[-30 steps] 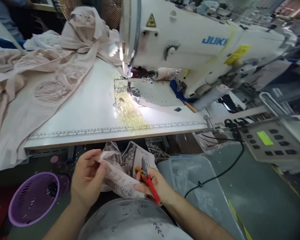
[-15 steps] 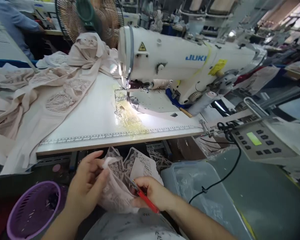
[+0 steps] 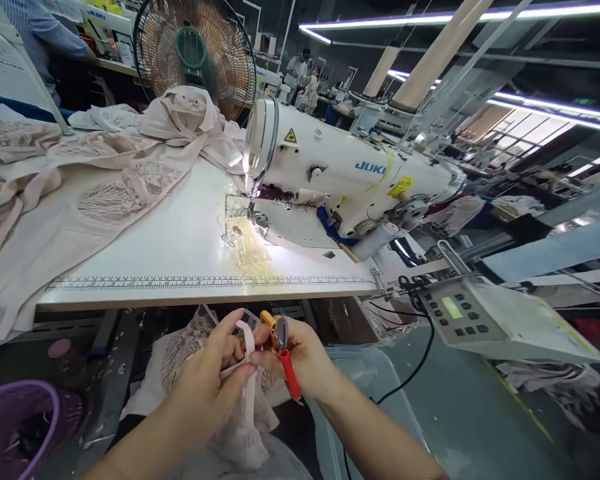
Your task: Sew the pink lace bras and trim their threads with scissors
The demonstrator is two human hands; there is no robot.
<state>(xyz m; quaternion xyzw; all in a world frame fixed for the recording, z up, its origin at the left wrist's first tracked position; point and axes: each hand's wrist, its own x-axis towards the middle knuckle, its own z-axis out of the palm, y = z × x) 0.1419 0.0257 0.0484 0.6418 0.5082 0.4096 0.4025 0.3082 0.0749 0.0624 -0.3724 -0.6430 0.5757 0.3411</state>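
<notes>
A pale pink lace bra (image 3: 240,440) hangs over my lap below the table edge. My left hand (image 3: 207,377) is closed on a narrow light band (image 3: 251,400) of it, thumb and fingers pinched together. My right hand (image 3: 305,353) meets it from the other side, its fingertips at the same band. Tucked in that right hand is a pair of scissors (image 3: 289,375) with red and yellow handles, the metal part showing between them. More lace of the bra (image 3: 180,357) lies behind my left hand. The fingertips of both hands partly hide the gripped spot.
A white sewing machine (image 3: 330,150) stands on the white table (image 3: 145,247), which has a ruler strip along its front. Several bras (image 3: 130,193) are heaped at left. A purple basket (image 3: 55,413), a clear bin (image 3: 395,387) and a control box (image 3: 460,310) surround me.
The scissors have turned from pointing into the lace to resting in my right hand. Both hands have come together at the band. The camera view has tilted up.
</notes>
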